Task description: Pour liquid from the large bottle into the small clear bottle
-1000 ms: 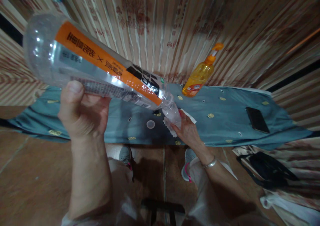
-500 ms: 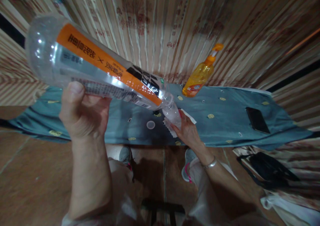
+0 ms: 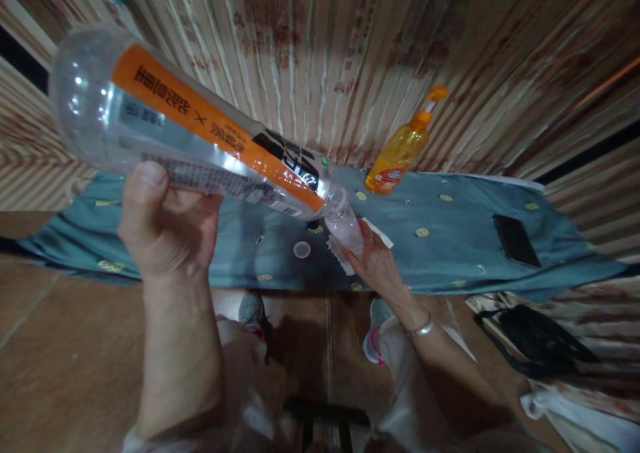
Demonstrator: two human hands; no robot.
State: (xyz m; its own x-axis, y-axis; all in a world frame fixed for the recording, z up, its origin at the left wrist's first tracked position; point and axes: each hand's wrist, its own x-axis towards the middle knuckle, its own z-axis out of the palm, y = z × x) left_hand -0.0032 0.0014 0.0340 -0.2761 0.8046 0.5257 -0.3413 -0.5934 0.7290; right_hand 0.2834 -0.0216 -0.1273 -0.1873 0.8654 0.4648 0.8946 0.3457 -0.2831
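Observation:
My left hand (image 3: 167, 219) grips a large clear plastic bottle (image 3: 200, 133) with an orange and silver label. It is tilted, its base raised at the upper left and its neck pointing down to the right. The neck meets the top of a small clear bottle (image 3: 344, 227), which my right hand (image 3: 375, 256) holds closed around its side. A white tissue (image 3: 342, 258) lies under and around the small bottle, partly hidden by the right hand. Left of it, a small round translucent cap (image 3: 302, 250) rests on the teal cloth (image 3: 270, 253).
A pump bottle of orange liquid (image 3: 397, 156) stands at the back of the cloth, before a pleated patterned curtain (image 3: 310, 59). A black phone (image 3: 516, 239) lies at the right. On the lower right is a black bag (image 3: 543, 339).

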